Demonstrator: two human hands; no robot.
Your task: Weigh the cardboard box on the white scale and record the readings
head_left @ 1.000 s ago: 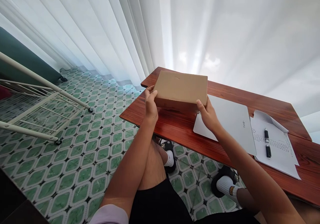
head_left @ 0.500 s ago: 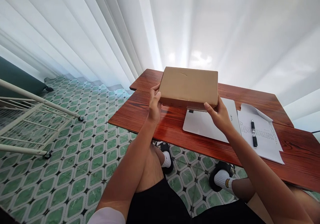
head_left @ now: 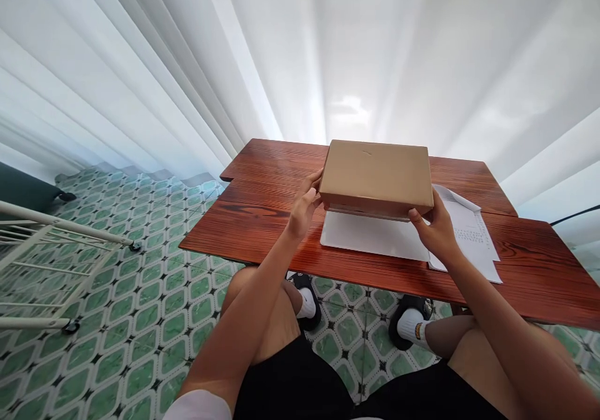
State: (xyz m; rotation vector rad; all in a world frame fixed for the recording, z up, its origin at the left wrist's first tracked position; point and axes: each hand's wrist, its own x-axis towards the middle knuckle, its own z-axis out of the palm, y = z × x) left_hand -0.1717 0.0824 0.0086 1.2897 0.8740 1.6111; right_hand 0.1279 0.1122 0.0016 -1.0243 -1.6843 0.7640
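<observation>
A brown cardboard box (head_left: 377, 176) is held level between my two hands, over the back part of a pale silver laptop (head_left: 370, 237) with its lid down. Fingers of my left hand (head_left: 304, 210) press against the box's left end, with the thumb at the near corner. My right hand (head_left: 437, 227) grips the near right corner, its thumb on the front face and its fingers hidden behind the right end. Whether the underside of the box touches the laptop I cannot tell.
Sheets of paper (head_left: 464, 226) with writing lie on the red-brown wooden table (head_left: 244, 220), right of the laptop. White curtains (head_left: 290, 51) hang behind. A white wheeled rack (head_left: 60, 232) stands at the left on the green tiled floor (head_left: 154, 295). My legs are under the table edge.
The box has moved right and lower with both hands, now covering more of the laptop. My view has shifted a little to the right. The black pen on the papers is now hidden.
</observation>
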